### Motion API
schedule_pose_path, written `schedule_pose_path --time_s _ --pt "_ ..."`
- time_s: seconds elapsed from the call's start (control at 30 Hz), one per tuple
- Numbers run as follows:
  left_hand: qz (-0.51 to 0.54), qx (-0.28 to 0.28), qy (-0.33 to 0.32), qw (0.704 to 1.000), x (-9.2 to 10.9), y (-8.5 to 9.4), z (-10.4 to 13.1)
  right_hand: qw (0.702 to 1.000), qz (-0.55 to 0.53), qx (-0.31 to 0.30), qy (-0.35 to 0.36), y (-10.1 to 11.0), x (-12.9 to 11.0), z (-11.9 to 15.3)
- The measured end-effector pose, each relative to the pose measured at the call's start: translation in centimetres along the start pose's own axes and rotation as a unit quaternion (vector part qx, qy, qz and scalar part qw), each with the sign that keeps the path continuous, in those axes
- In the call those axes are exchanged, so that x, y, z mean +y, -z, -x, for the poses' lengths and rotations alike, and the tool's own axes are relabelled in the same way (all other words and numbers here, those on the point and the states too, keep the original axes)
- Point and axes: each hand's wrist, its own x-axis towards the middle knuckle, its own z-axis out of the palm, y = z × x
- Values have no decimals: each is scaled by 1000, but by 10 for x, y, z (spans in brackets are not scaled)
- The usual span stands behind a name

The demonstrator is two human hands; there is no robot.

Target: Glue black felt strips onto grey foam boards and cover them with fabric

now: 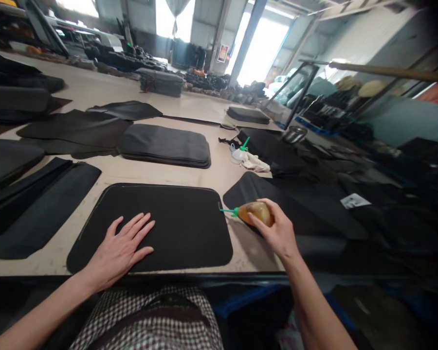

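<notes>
The left hand (126,245) lies flat and unclenched on the black panel (156,226) — likely soft, limp — while the right hand (277,228) grips the squeeze bottle (255,212) round its pliable belly.

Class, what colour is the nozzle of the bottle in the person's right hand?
Green; the nozzle of the amber bottle shows best in the head view.

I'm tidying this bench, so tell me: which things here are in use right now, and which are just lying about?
In use:
- black panel, left hand flat on it
- amber squeeze bottle with green nozzle, in the right hand, tip at the panel's right edge

Lying about:
- stack of dark panels
- white rag
- long black strips
- metal bowl
</notes>
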Motion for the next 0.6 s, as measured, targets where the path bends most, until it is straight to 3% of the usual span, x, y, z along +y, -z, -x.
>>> schedule_pose_path --time_s 0.37,0.5,0.6 --pt "17 -19 5 1000 -1 1 1 988 -83 -89 -99 54 -10 75" --pt "59 -26 21 998 -2 5 -1 977 -123 -111 -137 50 -24 97" --pt "142 -45 65 987 -6 24 -2 972 -139 -125 -141 30 -39 105"
